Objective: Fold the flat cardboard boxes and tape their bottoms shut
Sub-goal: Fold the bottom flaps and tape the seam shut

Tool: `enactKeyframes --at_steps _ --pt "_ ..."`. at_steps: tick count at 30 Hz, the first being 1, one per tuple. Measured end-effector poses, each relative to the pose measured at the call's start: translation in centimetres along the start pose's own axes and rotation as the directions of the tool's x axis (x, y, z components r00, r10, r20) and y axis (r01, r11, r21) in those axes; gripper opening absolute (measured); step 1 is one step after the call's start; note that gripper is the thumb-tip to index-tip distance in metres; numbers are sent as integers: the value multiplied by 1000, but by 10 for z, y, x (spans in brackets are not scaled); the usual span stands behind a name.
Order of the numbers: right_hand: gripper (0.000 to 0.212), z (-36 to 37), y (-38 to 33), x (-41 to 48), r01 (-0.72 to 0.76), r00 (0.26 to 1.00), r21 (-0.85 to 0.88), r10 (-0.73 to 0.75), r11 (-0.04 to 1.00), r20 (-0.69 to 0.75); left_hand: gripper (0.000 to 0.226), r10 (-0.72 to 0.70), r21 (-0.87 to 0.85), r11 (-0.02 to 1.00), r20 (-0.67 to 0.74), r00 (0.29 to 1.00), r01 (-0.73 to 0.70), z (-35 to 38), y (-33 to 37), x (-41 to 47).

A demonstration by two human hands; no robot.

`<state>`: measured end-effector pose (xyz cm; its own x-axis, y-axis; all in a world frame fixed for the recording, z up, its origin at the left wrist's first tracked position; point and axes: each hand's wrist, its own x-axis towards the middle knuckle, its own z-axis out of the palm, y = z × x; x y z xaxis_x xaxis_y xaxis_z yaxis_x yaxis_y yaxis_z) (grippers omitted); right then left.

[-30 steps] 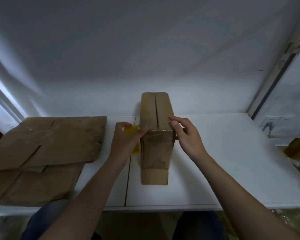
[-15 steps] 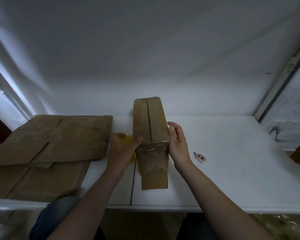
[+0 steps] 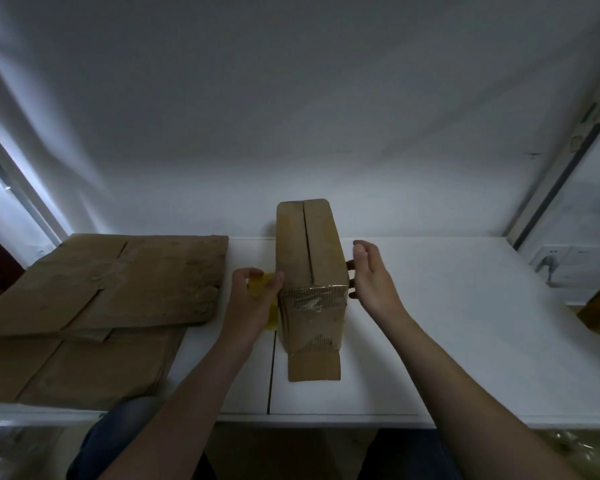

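Plain white wall [image 3: 291, 116] behind, unevenly lit and dim overall. White counter [image 3: 465, 341] set against it, with a dark seam [image 3: 270, 372] running front to back. Pale window frame [image 3: 21, 188] at left admits daylight. Dark-edged frame [image 3: 561, 174] and wall socket [image 3: 551, 258] at right

White table [image 3: 465, 341]: folded box [image 3: 312, 306] upright at ctr, stack of flat cardboard [image 3: 101, 299] on L side.
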<state>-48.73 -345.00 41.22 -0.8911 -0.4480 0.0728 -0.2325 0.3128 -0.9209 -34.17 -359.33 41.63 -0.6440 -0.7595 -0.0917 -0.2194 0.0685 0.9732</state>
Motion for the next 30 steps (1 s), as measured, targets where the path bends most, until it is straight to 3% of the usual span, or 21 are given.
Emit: enactKeyframes --at_steps 3,7,12,16,19,25,27,30 --pt "49 9 -13 -13 -8 982 -2 8 1000 189 37 10 -14 1000 12 1000 -10 2 -3 -1" --pt "53 -5 -22 -13 -25 947 -124 63 992 314 40 -54 45 998 34 998 53 -6 1 6" --pt "49 -17 -34 -7 -61 910 -223 146 973 389 13 -51 58 997 51 997 48 -20 8 26" --pt "49 -15 -34 -10 -67 918 -246 156 967 365 10 -59 60 997 128 990 52 -33 5 27" --pt "51 -14 -31 -10 -94 919 -230 173 969 353 11 -110 38 994 87 990 107 -46 1 28" --pt "61 -11 -30 5 -112 937 -198 169 974 305 27 -222 -167 956 125 967 241 -59 13 43" --pt "67 -10 -28 8 -20 978 -291 80 956 194 20 -196 -177 960 125 973 216 -61 18 42" --pt "48 -10 -43 2 245 969 -425 -238 872 69 15 -164 -162 969 145 976 187 -70 16 38"
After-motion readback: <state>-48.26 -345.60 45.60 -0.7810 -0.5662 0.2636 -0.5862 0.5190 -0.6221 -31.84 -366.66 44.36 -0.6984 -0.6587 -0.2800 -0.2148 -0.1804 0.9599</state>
